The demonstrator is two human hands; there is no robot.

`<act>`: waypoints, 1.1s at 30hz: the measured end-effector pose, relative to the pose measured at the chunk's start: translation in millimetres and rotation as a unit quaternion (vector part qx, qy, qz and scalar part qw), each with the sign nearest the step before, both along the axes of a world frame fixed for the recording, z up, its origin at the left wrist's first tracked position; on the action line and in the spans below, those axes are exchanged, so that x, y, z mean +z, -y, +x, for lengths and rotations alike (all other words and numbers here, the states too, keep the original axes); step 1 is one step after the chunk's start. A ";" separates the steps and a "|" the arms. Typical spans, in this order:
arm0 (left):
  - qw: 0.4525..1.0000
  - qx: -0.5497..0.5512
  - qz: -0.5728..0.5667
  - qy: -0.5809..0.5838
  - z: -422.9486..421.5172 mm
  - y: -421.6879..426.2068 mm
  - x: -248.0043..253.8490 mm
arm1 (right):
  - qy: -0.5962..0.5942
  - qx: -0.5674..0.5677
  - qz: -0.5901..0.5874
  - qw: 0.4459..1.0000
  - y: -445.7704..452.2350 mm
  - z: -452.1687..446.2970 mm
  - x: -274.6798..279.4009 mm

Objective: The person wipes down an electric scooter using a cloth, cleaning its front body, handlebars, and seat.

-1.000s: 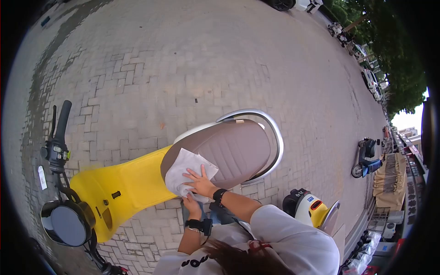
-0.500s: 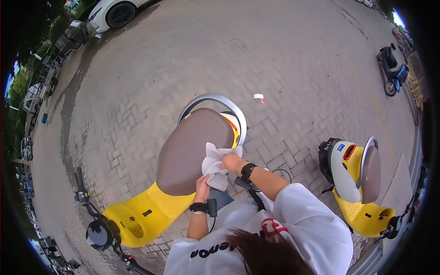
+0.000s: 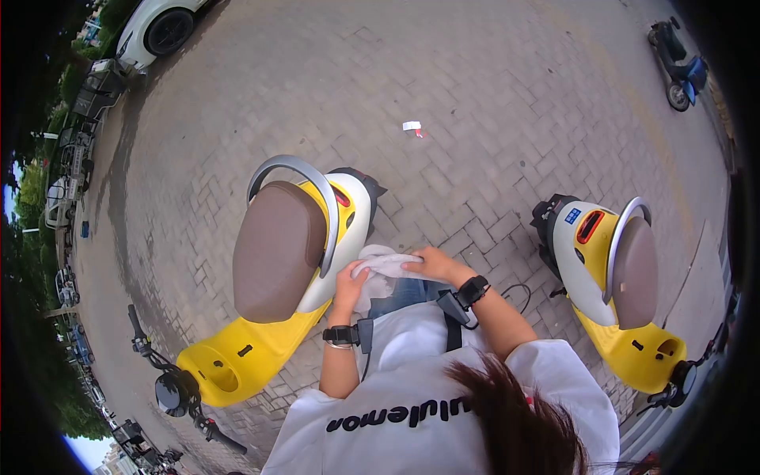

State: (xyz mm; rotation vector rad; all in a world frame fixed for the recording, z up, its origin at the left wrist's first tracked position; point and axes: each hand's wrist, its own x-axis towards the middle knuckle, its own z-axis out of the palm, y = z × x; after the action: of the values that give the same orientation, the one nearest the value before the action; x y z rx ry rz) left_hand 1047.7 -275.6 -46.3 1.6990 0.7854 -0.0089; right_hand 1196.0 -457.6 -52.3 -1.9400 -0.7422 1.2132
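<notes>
A thin white cloth (image 3: 385,267) is stretched between my two hands, in front of my body and beside the rear of a yellow and white scooter (image 3: 261,348). My left hand (image 3: 348,283) pinches the cloth's left end, close to the scooter's white side panel. At the other end, my right hand (image 3: 434,265) has its fingers closed on the folded cloth. Neither hand touches the scooter's brown seat (image 3: 279,252). A curved silver rail (image 3: 305,168) runs round the back of that seat.
A second yellow and white scooter (image 3: 594,261) stands to my right. Farther off are a blue scooter (image 3: 682,71) at the upper right and a white car (image 3: 154,32) at the upper left. White and red litter (image 3: 412,127) lies on the paving.
The cloth was on the seat a second ago and is now off it, held out between both hands. My view has turned, bringing the second scooter fully into sight.
</notes>
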 end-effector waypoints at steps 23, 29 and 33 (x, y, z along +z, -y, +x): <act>0.971 -0.154 -0.178 -0.043 258.1 -90.2 -22.9 | 0.066 -0.265 -0.036 0.961 -34.8 168.0 15.8; 0.929 -0.311 -0.159 -0.125 287.6 -22.1 -42.4 | 0.038 -0.360 -0.067 0.930 54.5 140.5 -14.8; 0.864 -0.464 -0.090 -0.170 293.0 38.3 -59.2 | -0.057 -0.338 -0.107 0.933 124.7 134.0 -25.5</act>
State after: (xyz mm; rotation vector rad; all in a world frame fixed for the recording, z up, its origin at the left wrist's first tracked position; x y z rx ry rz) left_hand 1340.7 -313.9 -105.5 1.7622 0.1273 -1.0395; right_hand 1329.9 -582.3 -77.8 -2.0238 0.1417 0.9751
